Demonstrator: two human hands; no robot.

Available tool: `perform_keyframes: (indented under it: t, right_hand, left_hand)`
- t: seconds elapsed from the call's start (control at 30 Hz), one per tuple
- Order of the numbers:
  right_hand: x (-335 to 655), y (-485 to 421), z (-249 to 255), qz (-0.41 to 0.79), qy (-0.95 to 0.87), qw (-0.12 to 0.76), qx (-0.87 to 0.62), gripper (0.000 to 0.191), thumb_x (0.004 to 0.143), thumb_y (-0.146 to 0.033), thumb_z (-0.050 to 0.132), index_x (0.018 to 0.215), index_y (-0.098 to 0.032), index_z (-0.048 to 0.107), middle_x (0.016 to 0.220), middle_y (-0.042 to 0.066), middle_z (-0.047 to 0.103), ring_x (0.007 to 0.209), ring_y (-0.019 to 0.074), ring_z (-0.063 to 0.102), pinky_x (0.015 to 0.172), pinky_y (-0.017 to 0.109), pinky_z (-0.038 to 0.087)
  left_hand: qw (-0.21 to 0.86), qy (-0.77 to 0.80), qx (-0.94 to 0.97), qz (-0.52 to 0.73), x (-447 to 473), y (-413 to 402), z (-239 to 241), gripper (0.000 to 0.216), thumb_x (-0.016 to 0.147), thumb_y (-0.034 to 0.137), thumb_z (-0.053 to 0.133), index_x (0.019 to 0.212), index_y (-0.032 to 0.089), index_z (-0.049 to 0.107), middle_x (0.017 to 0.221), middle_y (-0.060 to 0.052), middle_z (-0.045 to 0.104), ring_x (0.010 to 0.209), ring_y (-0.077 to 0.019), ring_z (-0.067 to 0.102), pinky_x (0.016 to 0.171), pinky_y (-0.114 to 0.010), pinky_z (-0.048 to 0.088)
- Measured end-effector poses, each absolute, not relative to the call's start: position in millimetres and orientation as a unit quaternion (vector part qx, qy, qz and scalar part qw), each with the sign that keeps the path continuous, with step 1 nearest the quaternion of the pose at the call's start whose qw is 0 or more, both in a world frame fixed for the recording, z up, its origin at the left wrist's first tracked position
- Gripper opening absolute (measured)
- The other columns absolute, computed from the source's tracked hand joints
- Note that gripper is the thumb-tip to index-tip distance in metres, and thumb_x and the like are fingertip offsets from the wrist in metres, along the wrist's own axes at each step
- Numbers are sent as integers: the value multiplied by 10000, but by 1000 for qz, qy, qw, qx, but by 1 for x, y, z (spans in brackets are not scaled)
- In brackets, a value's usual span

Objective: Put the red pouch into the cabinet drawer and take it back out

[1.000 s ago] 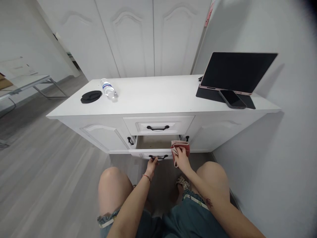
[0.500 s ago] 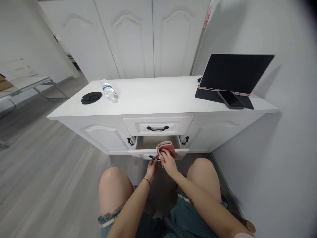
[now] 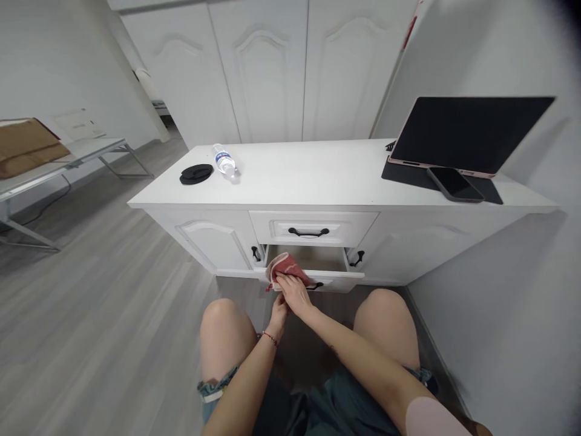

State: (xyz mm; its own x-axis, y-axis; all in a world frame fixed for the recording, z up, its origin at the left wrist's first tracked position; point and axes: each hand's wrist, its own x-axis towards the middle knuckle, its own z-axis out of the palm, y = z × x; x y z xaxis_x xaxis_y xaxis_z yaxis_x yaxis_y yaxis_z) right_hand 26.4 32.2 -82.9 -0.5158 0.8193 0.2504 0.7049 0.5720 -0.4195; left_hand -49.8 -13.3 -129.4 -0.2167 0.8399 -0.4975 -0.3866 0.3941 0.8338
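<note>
My right hand (image 3: 295, 290) presses a red cloth (image 3: 285, 267) against the top edge of the open lower drawer (image 3: 336, 280), at its left end. Its fingers curl over the cloth. My left hand (image 3: 278, 312) sits just below, under the right wrist, close to the drawer front; its fingers are mostly hidden. The black handle (image 3: 315, 285) of the lower drawer shows partly beside the right hand. The upper drawer (image 3: 313, 229) is closed. I am crouched with both knees in front of the white cabinet (image 3: 290, 175).
On the cabinet top lie a water bottle (image 3: 224, 161) and a black lid (image 3: 196, 174) at the left, a tablet (image 3: 467, 133) and a phone (image 3: 454, 184) at the right. A wall stands close on the right. A low table (image 3: 54, 160) with a brown bag is far left.
My right hand has slid the red cloth from the drawer's right end to its left end. My left hand has dropped from the drawer handle to below the right wrist. The view shifted left.
</note>
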Motion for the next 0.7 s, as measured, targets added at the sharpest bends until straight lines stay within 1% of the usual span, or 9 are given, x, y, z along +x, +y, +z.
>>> perform_keyframes:
  t: [0.13,0.2,0.37,0.5,0.57,0.7]
  right_hand:
    - [4,37,-83,113,-900,175,-382,390,919,-145,416,1280,-242,526,1382,54,536,1163,225,515,931,404,442]
    - [-4,40,-83,104,-922,143,-344,359,927,-171,425,1260,-241,539,1366,46,550,1168,215,509,935,399,445]
    - [-8,43,-88,71,-946,75,-307,267,916,-175,457,1130,-216,611,1308,58,590,1155,209,514,870,362,470]
    - [5,39,-93,39,-943,45,-326,212,894,-181,500,1058,-203,633,1227,82,632,1105,227,538,867,376,454]
    - [15,36,-96,36,-938,36,-343,216,889,-180,507,1063,-197,634,1217,92,637,1117,235,532,893,393,440]
    - [36,32,-97,42,-930,27,-363,261,891,-171,496,1121,-189,619,1289,103,599,1189,254,490,939,432,415]
  left_hand:
    - [579,584,145,550,-55,-21,-121,223,653,145,650,871,191,663,837,-95,703,878,-287,617,725,-381,460]
    - [583,575,127,560,-56,-24,-119,228,652,127,645,869,196,662,835,-96,706,916,-297,615,732,-380,460]
    - [617,542,111,560,-54,-25,-127,319,625,39,590,902,189,641,850,-96,707,903,-276,628,698,-347,457]
    - [627,568,156,510,-51,-24,-134,310,612,22,575,880,159,647,837,-127,710,878,-284,628,684,-338,440]
    - [634,574,177,488,-48,-24,-136,286,615,26,579,861,153,653,829,-134,710,862,-281,625,691,-337,434]
    - [656,567,181,463,-42,-24,-136,179,627,57,617,775,150,653,814,-141,709,810,-257,623,716,-346,436]
